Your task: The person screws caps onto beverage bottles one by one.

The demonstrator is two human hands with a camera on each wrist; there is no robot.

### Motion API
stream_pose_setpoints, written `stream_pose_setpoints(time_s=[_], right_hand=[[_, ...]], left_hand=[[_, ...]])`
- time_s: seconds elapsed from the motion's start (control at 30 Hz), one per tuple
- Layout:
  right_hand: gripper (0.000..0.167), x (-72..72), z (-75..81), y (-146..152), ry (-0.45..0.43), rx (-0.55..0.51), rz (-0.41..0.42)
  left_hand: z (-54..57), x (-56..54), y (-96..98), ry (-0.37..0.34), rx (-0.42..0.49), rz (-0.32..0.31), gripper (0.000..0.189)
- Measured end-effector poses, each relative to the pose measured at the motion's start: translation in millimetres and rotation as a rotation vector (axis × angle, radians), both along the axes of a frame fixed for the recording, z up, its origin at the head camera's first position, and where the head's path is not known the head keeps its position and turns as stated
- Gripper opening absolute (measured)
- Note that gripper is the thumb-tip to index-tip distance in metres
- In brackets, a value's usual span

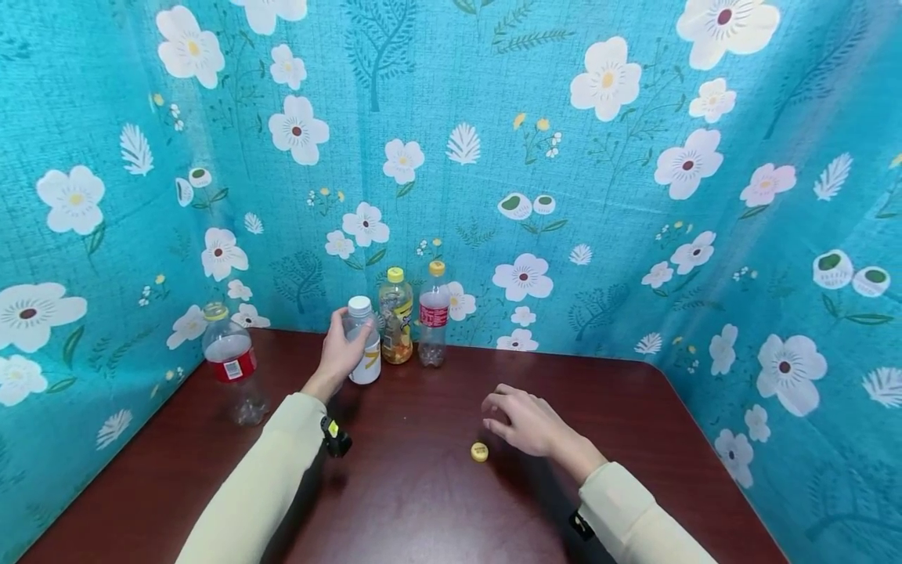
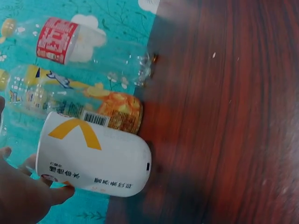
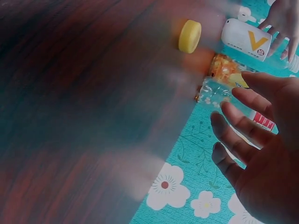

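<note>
My left hand (image 1: 341,350) grips a white bottle (image 2: 96,156) with a yellow V-shaped mark and a white cap (image 1: 359,305). Thumb and fingers wrap its upper part, and it stands upright beside the other bottles at the back of the table. Above the table, right of centre, my right hand (image 1: 527,421) holds nothing, its fingers spread and loosely bent in the right wrist view. A small yellow bottle cap (image 1: 479,452) lies on the table just below and left of that hand.
Next to the white bottle stand a yellow-capped clear bottle (image 1: 396,317) with orange patterning near its base and a red-labelled clear bottle (image 1: 433,315). Farther left is a larger red-labelled bottle (image 1: 234,366). Blue flowered cloth (image 1: 451,196) borders the dark wooden table (image 1: 416,486).
</note>
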State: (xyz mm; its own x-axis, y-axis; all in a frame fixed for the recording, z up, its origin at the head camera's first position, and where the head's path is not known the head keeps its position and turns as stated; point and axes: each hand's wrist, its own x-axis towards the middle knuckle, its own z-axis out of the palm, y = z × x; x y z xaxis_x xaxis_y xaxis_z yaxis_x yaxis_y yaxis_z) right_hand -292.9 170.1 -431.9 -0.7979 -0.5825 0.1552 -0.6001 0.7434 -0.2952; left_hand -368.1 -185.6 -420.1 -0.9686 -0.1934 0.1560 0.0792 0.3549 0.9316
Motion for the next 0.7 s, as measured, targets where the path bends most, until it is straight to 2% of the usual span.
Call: stream_pose_setpoints(time_s=[0.17,0.3,0.5,0.7], right_hand=[[0.018,1.3,-2.1,2.0,-0.001,-0.001,0.001],[0.018,1.9,-3.5,2.2,-0.019,-0.001,0.015],[0.018,2.5,-3.8,6.0,-0.021,0.021,0.026],[0.025,1.5,-3.2,9.0,-0.096,-0.004,0.019]], left_hand=[[2.8,-4.8,-3.7,-0.051,-0.003,-0.043,0.079],[4.9,-0.9,-6.8,-0.04,-0.053,-0.043,0.081],[11.7,12.3,-9.3,0.075,-0.281,0.031,0.081],[27.8,35.9,-6.3,0.228,-0.459,0.088,0.077]])
